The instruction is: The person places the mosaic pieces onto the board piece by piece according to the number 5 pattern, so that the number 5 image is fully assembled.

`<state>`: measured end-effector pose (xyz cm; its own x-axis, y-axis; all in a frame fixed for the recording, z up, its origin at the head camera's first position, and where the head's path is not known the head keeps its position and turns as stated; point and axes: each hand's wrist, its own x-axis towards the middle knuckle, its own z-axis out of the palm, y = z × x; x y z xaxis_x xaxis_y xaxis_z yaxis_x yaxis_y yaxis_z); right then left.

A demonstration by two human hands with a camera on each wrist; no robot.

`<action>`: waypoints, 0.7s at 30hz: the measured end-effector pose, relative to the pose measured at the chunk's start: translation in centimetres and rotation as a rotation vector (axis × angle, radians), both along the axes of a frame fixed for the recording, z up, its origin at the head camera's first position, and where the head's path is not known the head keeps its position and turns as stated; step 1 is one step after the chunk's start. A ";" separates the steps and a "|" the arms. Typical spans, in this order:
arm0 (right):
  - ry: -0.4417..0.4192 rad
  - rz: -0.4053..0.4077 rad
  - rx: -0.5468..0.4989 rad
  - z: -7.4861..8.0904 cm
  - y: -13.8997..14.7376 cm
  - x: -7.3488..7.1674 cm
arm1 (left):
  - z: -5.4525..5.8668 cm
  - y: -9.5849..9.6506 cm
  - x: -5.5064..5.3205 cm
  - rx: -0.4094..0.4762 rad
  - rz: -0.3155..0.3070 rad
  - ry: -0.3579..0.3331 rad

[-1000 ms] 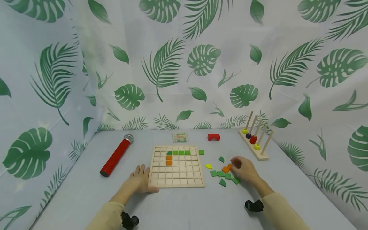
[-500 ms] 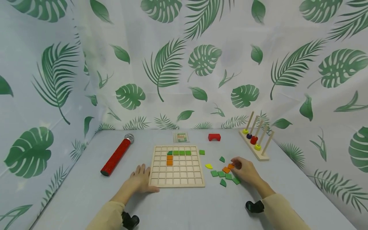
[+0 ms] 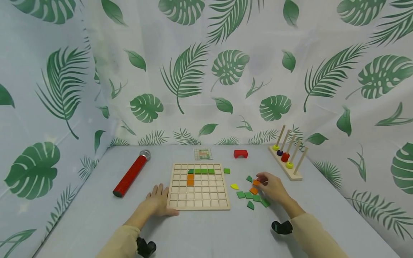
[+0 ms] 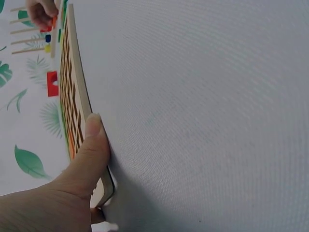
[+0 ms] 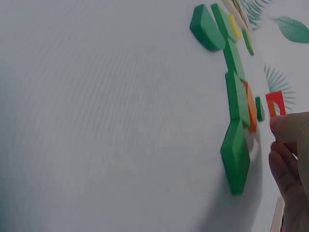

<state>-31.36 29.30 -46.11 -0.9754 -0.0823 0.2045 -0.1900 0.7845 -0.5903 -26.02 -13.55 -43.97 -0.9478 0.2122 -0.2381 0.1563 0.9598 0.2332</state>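
Observation:
My right hand (image 3: pixel 272 186) pinches an orange square tile (image 3: pixel 256 182) between thumb and fingertips. In the right wrist view that tile (image 5: pixel 272 108) sticks out past the thumb, standing on edge. Below the hand lies a second orange tile (image 3: pixel 254 191) beside several green square tiles (image 3: pixel 248 195). My left hand (image 3: pixel 156 202) rests at the lower left corner of a wooden grid board (image 3: pixel 198 208), fingers spread along its left side. The left wrist view has the thumb (image 4: pixel 91 145) against the board's front edge. A green row (image 3: pixel 204 171) and two orange tiles (image 3: pixel 190 180) sit in the grid.
Quarter-round green pieces (image 3: pixel 250 205) and a yellow one (image 3: pixel 234 186) lie near the loose tiles. A pattern card (image 3: pixel 203 154) and a red arch block (image 3: pixel 240 154) are behind the board. A peg stand (image 3: pixel 294 175) is at right, a red microphone (image 3: pixel 129 177) at left.
The right hand has moved slightly up and left with the orange tile, which has come away from the other orange one. The left hand and board stay in place.

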 end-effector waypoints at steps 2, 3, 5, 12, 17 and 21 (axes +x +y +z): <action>-0.003 0.000 -0.013 0.1 -0.6 -0.2 | 0.1 0.0 0.1 0.005 -0.001 0.002; -0.004 0.003 -0.021 0.1 -0.9 -0.4 | 0.1 0.0 0.1 0.008 -0.001 0.004; 0.000 0.018 -0.031 0.2 -1.5 -0.6 | 0.3 -0.1 0.2 0.014 -0.002 0.006; 0.045 0.078 -0.049 0.3 -4.3 -1.3 | 0.7 -0.1 0.5 0.027 -0.003 0.015; 0.067 0.093 -0.048 0.3 -6.3 -1.6 | 0.7 -0.1 0.6 0.035 -0.005 0.018; 0.065 0.102 -0.063 0.1 -7.6 -1.8 | 0.6 -0.1 0.6 0.035 -0.005 0.023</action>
